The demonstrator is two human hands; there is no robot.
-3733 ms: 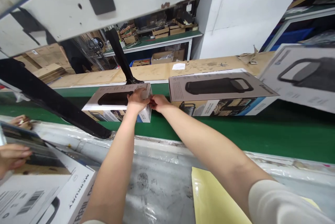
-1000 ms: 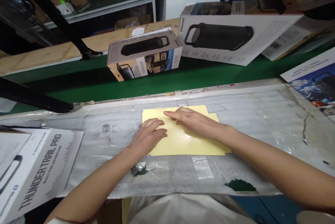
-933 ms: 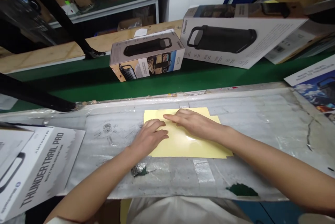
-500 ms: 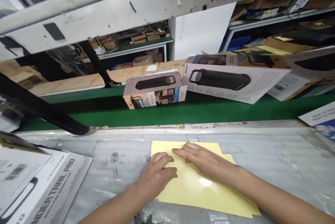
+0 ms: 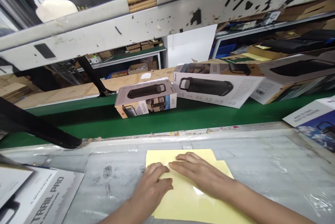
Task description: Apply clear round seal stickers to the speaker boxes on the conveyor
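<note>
A stack of glossy yellow sheets (image 5: 183,196) lies on the plastic-covered worktop (image 5: 104,157) in front of me. My left hand (image 5: 154,185) rests at the stack's left side, fingers bent, thumb apart from the index finger. Nothing shows between them. Across the upper part of the top sheet lies my right hand (image 5: 199,171), palm down with its fingers stretched out to the left. Its fingertips come close to my left index finger. The sheet under both palms is hidden, and a bright patch shines beside my right wrist.
Behind the worktop runs a green belt (image 5: 86,126) carrying a small speaker box (image 5: 146,96), a larger speaker box (image 5: 211,86) and another carton (image 5: 290,77). A white box (image 5: 47,196) stands at left, a blue-printed box (image 5: 314,119) at right. A black post (image 5: 39,122) and white beam (image 5: 104,28) cross the view.
The view has shifted, so the sheets and both hands sit lower and the boxes a little further left. My hands keep nearly the same pose on the sheets.
</note>
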